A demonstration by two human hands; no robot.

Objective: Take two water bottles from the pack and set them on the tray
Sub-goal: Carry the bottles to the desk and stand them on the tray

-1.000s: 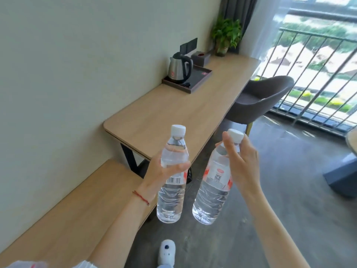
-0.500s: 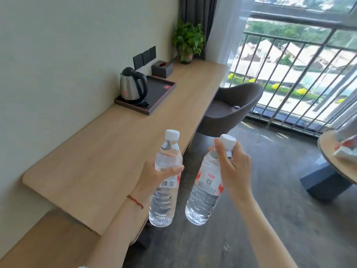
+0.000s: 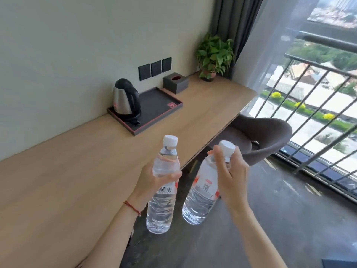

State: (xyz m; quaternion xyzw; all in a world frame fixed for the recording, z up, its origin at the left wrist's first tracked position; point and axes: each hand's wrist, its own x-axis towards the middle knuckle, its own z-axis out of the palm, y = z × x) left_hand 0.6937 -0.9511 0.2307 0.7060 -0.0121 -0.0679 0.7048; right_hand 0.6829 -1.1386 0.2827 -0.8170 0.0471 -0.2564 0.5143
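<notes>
1. Carrying stage observed: both water bottles are in the hands and neither stands on the tray yet.
2. Far left: the electric kettle occupies the tray's left end. The tray's right portion is bare apart from a small red card, and a tissue box stands just beyond its far corner.
3. The tray lies on the wooden worktop against the wall.
4. The left hand is clenched around the shoulder of the left bottle, held upright above the worktop's front edge.
5. The right hand grips the right bottle at its neck, under the cap; this bottle is tilted and hangs over the floor.
6. Change noted: against the view a second ago, the tray and kettle appear larger and nearer the middle of the frame, while the grips on both bottles are unaltered. The person has closed in on the tray.
7. Assessment: the fetch is done and placement remains. The bare right section appears to offer room for both bottles, clear of the kettle.
</notes>
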